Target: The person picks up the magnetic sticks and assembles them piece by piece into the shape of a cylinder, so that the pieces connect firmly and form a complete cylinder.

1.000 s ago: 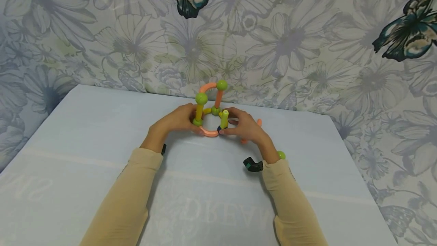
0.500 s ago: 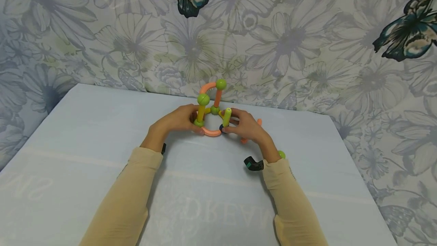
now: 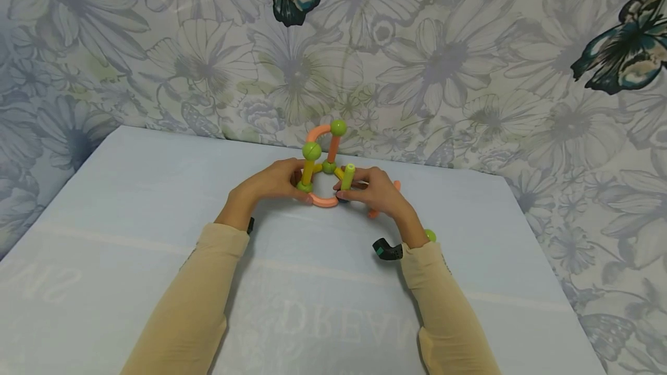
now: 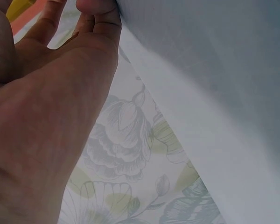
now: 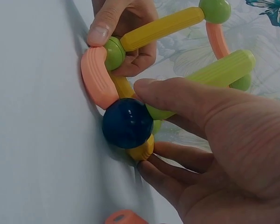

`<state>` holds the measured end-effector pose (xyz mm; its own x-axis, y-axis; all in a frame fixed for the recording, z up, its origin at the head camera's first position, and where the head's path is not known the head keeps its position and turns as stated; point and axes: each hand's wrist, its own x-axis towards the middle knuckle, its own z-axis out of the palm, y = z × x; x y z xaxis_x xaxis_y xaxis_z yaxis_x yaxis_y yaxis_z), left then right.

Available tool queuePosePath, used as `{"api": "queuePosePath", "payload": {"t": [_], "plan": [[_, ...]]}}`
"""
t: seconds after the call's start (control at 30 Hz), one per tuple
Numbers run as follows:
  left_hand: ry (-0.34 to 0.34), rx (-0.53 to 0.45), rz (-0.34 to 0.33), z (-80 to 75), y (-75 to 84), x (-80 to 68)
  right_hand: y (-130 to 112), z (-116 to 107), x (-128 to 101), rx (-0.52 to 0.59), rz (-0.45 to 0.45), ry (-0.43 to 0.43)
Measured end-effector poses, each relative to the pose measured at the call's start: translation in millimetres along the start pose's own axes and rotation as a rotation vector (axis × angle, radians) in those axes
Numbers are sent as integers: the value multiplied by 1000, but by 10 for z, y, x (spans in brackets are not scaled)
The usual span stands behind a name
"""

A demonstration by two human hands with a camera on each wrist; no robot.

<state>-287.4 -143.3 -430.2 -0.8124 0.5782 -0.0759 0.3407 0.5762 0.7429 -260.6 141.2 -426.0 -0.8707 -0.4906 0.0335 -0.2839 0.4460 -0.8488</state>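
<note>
Both hands on toy frame of plastic rods and balls [image 3: 324, 164], centre of head view, on pale blue tabletop [image 3: 156, 201].
Left hand [image 3: 271, 181] pinches green ball [image 5: 114, 52] at yellow rod's base. Right hand [image 3: 376, 192] grips lime-green ribbed rod [image 5: 210, 77] above dark blue ball [image 5: 127, 122]. Curved salmon rod [image 5: 97, 77] joins the balls.

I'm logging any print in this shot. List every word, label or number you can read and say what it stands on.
"DREAM": faint, mirrored letters on the pale table cover, near edge between the sleeves, at.
"SW" or similar: faint mirrored letters at the cover's left edge, cut off, not surely readable.
Toy structure, both hands, floral backdrop: no text.
</note>
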Motion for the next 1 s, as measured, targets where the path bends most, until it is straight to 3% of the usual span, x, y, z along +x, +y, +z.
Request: {"api": "queuePosePath", "payload": {"t": [0.47, 0.73, 1.0], "plan": [[-4, 13, -16, -32, 43, -8, -54, -20, -3, 7, 18, -6], [-10, -4, -10, -11, 35, -6, -88, -51, -7, -139, 50, -18], [-12, -1, -21, 3, -8, 22, -167, -152, -238, -117, 91, 17]]}}
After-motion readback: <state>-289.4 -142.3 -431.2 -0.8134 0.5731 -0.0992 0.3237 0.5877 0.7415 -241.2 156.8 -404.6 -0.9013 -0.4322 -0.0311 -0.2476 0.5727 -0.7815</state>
